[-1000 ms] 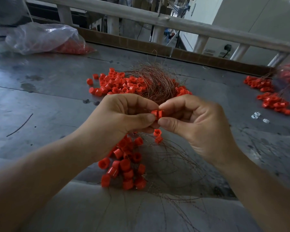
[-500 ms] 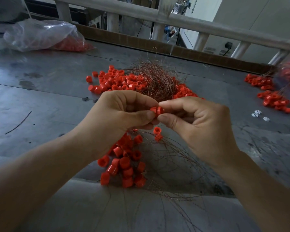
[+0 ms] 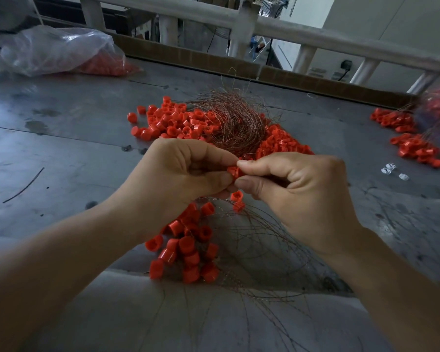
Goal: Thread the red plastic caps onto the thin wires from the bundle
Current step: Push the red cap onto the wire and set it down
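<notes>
A small red cap (image 3: 233, 172) is pinched between the thumb and forefinger of my right hand (image 3: 297, 189). My left hand (image 3: 181, 179) meets it from the left with curled fingers touching the same cap; any wire in that hand is too thin to make out. Two more red caps (image 3: 237, 199) hang just below the fingers. A cluster of threaded caps (image 3: 188, 247) lies under my left wrist with thin wires (image 3: 264, 240) fanning out from it. Behind the hands lies the tangled wire bundle (image 3: 235, 120) amid a pile of loose red caps (image 3: 173, 120).
A clear plastic bag of red caps (image 3: 61, 50) sits at the back left. Another heap of caps (image 3: 407, 138) lies at the right, with small white bits (image 3: 391, 170) near it. A stray wire (image 3: 23, 185) lies on the grey metal table (image 3: 61, 153). A railing (image 3: 290, 29) runs behind.
Both hands stay together on the cap with only slight finger shifts. The view has tilted a little, so the scene sits lower in the frame.
</notes>
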